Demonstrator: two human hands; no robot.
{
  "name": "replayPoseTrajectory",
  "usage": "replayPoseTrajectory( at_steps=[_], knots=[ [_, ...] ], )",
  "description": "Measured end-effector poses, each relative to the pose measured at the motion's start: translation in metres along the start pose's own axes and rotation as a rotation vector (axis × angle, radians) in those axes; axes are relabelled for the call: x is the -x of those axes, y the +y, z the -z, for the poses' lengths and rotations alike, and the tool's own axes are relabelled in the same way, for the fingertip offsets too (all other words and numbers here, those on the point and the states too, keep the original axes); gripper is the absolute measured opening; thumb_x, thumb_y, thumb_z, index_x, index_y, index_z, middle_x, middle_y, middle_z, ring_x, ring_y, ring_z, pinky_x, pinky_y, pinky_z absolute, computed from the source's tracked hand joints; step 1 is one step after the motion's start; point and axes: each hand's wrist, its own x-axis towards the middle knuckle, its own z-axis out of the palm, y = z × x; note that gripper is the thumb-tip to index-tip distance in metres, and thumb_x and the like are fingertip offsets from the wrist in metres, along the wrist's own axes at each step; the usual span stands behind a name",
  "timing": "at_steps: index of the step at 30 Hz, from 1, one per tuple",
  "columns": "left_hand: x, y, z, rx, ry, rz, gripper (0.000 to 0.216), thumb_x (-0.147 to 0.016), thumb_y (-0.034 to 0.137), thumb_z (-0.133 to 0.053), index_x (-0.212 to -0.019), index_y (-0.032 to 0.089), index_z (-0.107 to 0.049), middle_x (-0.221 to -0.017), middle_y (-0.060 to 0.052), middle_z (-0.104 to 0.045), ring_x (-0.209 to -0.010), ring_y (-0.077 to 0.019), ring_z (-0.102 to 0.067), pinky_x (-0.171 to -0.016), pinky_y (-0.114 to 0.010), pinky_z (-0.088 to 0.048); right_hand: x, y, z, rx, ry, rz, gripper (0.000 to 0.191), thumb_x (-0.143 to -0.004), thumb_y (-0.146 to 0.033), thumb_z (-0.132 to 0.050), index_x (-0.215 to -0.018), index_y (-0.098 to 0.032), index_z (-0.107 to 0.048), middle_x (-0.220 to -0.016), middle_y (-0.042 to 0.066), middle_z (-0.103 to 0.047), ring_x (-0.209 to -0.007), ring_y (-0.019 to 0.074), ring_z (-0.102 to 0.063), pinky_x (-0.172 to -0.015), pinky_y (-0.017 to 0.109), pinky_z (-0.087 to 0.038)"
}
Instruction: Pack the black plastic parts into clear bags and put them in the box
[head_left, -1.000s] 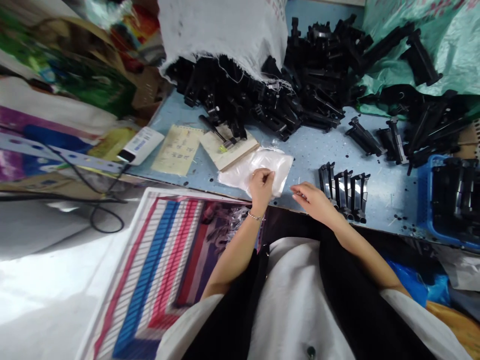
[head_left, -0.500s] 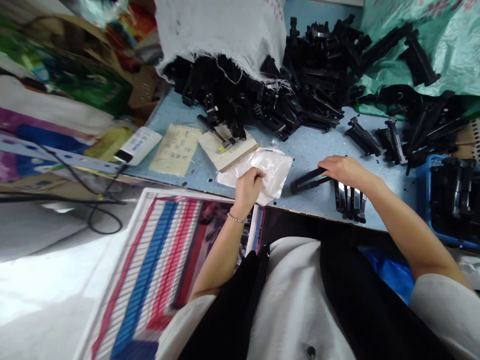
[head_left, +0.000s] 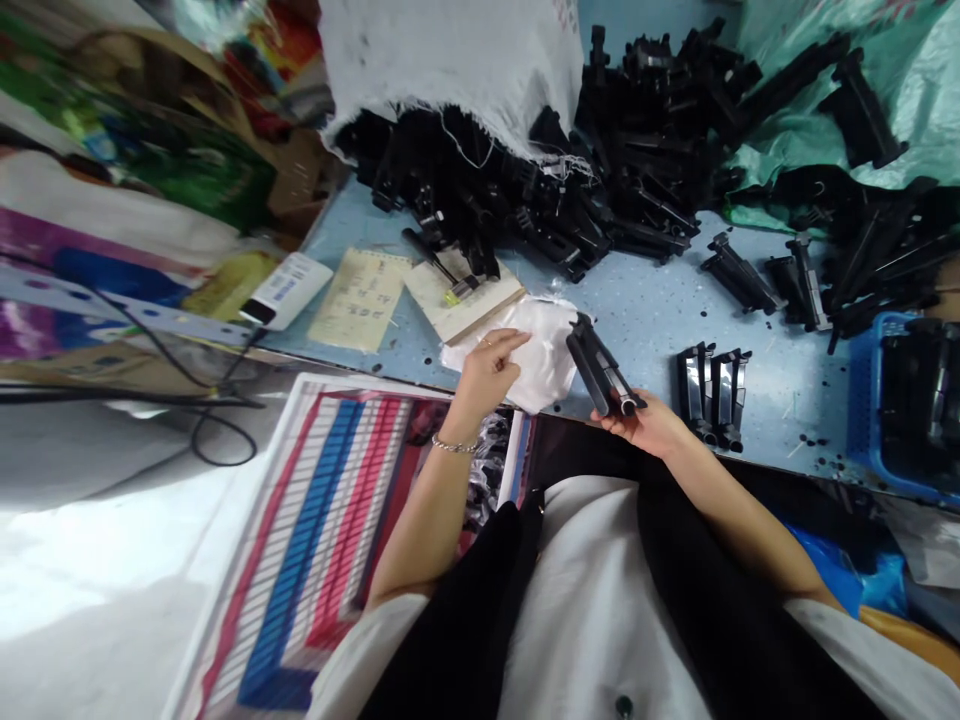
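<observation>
My left hand [head_left: 489, 372] is over thin, whitish plastic bags [head_left: 551, 355] at the table's front edge. Its index finger reaches out across the plastic, and the thumb and other fingers are bent in, closed on the bag's left side. In my right hand [head_left: 646, 425] is a long black plastic part [head_left: 598, 368] with a shiny metal rod along it. The fingers grip its near end from below, and its far end tilts up beside the bags' right edge. To the right of this hand, several similar black parts [head_left: 712, 395] lie side by side on the blue table [head_left: 645, 300].
A large heap of black parts [head_left: 637, 190] covers the back, partly under a white woven sack [head_left: 450, 70]. A blue basket [head_left: 862, 400] of parts stands at right. A wooden block [head_left: 465, 315], a handwritten note [head_left: 358, 300] and a striped bag [head_left: 300, 540] are to the left.
My right hand has turned over and drawn the black part nearer to me and left, lifting it beside the bags. The left index finger has stretched out from a closed fist.
</observation>
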Motion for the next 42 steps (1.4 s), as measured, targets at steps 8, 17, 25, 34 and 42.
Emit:
replayPoseTrajectory(
  at_steps=[8, 17, 25, 34, 42],
  knots=[
    [-0.005, -0.002, -0.005, 0.06, -0.007, -0.009, 0.051, -0.079, 0.017, -0.057, -0.128, 0.023, -0.066, -0.125, -0.009, -0.064, -0.081, -0.0153, -0.062, -0.072, -0.03, -0.054, -0.006, 0.008, -0.008, -0.03, 0.032, -0.111, 0.012, -0.088, -0.008, -0.053, -0.083, -0.015, -0.061, -0.07, 0.009, -0.075, -0.054, 0.0122, -0.069, -0.051, 0.016, -0.057],
    [-0.02, -0.005, -0.024, 0.134, -0.026, -0.037, 0.035, -0.076, 0.024, -0.066, -0.11, 0.018, -0.072, -0.114, -0.01, -0.067, -0.076, -0.0153, -0.063, -0.071, -0.03, -0.055, -0.011, 0.005, -0.002, -0.214, -0.066, -0.19, 0.013, -0.095, -0.014, -0.048, -0.09, -0.014, -0.06, -0.072, 0.009, -0.073, -0.057, 0.0112, -0.068, -0.051, 0.014, -0.057],
    [-0.017, -0.008, -0.01, -0.015, -0.079, -0.118, 0.044, -0.078, 0.016, -0.062, -0.122, 0.018, -0.068, -0.128, -0.012, -0.062, -0.076, -0.0128, -0.063, -0.073, -0.029, -0.057, -0.012, 0.015, 0.003, -0.204, -0.099, -0.153, 0.015, -0.097, -0.013, -0.045, -0.095, -0.015, -0.06, -0.08, 0.008, -0.074, -0.063, 0.0125, -0.07, -0.053, 0.018, -0.06],
    [0.008, 0.029, 0.005, -0.207, -0.126, -0.325, 0.072, -0.083, 0.0, -0.044, -0.152, 0.021, -0.041, -0.151, -0.012, -0.047, -0.135, -0.0241, -0.053, -0.112, -0.041, -0.048, -0.027, 0.02, 0.015, -0.199, -0.255, -0.175, 0.009, -0.096, -0.016, -0.052, -0.095, -0.013, -0.06, -0.079, 0.008, -0.073, -0.062, 0.0106, -0.068, -0.053, 0.015, -0.057],
    [0.075, 0.09, -0.018, -0.128, -0.337, -0.501, 0.072, -0.095, 0.019, -0.054, -0.16, 0.027, -0.022, -0.148, -0.015, -0.051, -0.136, -0.0265, -0.053, -0.112, -0.043, -0.05, -0.002, 0.012, -0.018, 0.498, -0.04, 0.376, 0.021, -0.085, -0.034, -0.073, -0.094, -0.016, -0.068, -0.078, 0.0, -0.069, -0.069, 0.0117, -0.064, -0.062, 0.021, -0.053]
  ],
)
